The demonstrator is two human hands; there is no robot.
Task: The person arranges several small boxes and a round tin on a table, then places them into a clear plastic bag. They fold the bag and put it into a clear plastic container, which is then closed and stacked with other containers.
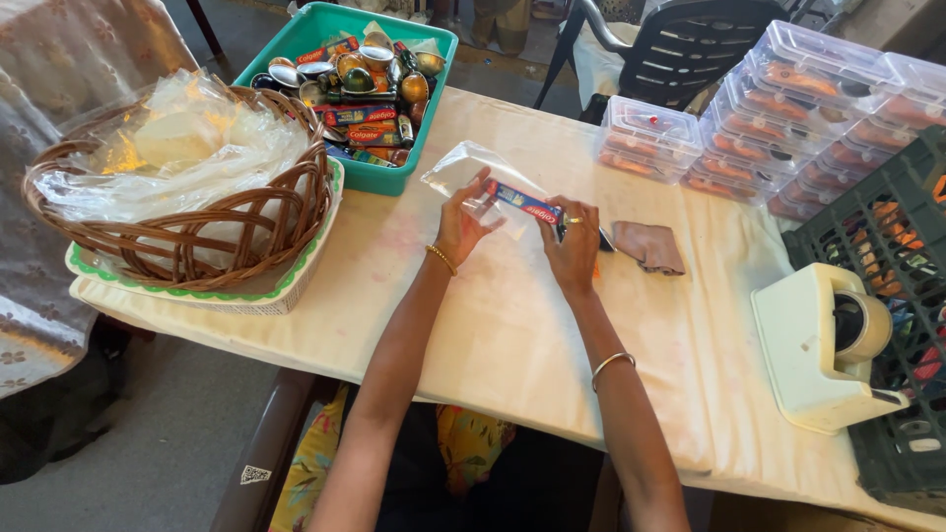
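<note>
My left hand [461,225] grips the mouth of a clear plastic bag [463,167] that lies on the cream tablecloth [512,335]. A small red-and-blue toothpaste box [525,202] sticks halfway into the bag. My right hand [574,246] holds the box's near end, together with something dark that I cannot make out. Both wrists wear thin bangles.
A wicker basket [187,236] of clear bags sits on a white tray at the left. A teal bin [394,175] of small tins and toothpaste boxes stands behind. A brown cloth [648,246], stacked clear lidded boxes [788,108], a green crate [887,236] and a tape dispenser [823,345] are at the right.
</note>
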